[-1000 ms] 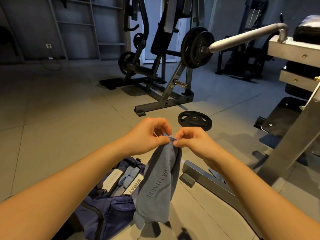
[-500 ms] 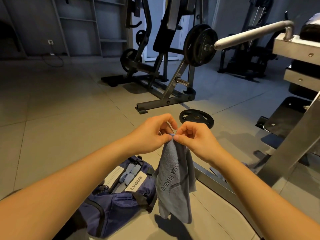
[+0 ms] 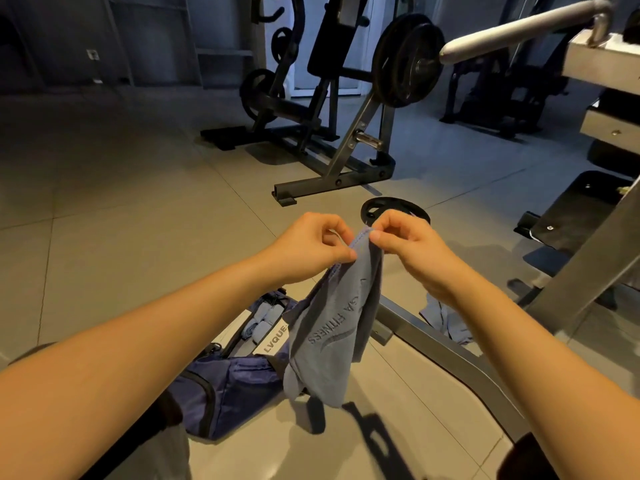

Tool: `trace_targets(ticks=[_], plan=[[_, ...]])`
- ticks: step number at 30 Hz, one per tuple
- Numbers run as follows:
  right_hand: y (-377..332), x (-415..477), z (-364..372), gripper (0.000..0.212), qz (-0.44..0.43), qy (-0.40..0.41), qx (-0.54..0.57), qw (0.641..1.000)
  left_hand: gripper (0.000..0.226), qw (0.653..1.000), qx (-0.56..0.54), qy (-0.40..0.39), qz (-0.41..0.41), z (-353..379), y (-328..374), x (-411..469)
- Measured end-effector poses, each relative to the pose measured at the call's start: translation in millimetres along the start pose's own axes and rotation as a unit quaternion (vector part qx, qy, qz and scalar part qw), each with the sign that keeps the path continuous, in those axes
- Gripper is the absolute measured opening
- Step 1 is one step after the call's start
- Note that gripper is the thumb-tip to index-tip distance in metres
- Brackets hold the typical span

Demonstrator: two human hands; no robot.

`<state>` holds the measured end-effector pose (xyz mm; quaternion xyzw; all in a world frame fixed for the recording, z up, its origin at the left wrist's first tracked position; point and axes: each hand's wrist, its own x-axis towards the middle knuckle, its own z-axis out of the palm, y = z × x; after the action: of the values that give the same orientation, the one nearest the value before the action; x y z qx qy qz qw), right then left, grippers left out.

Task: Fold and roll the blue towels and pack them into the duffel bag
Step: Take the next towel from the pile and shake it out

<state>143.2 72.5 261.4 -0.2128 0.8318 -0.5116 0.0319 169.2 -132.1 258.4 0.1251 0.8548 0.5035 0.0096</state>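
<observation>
**Blue towel (image 3: 332, 341) up by its hem, pinches starting to part**

Low left, the open bag (image 3: 228, 386) sits on the floor with rolls (image 3: 259, 323) already inside. Above it, the left hand (image 3: 311, 251) pinches the towel's hem, and the right hand (image 3: 412, 251) pinches just beside. A second ago the pinches met. Now a short run of hem shows between them, so spreading for the fold looks begun. Right, a second towel (image 3: 446, 320) waits past the steel rail (image 3: 433, 344), which crowds the floor.

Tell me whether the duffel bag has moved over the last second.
No. The duffel bag keeps the same gap to the foot of the grey bench frame on the floor; only the camera's view has shifted.
</observation>
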Motion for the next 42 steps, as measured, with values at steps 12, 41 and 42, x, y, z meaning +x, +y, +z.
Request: trace_targets(ticks=[12,41,42], plan=[[-15.3,4.5,-15.9,0.019,0.000,0.172,0.127,0.977,0.013,0.994,-0.109,0.018,-0.010,20.0,-23.2,2.3],[-36.6,-5.0,-59.5,0.024,-0.034,0.074,0.512,0.855,0.019,0.988,0.008,0.154,0.033,89.7,-23.7,22.1],[-36.8,-5.6,-61.2,0.024,-0.031,0.077,0.515,0.853,0.012,0.987,0.006,0.155,0.034,90.2,-23.7,24.1]])
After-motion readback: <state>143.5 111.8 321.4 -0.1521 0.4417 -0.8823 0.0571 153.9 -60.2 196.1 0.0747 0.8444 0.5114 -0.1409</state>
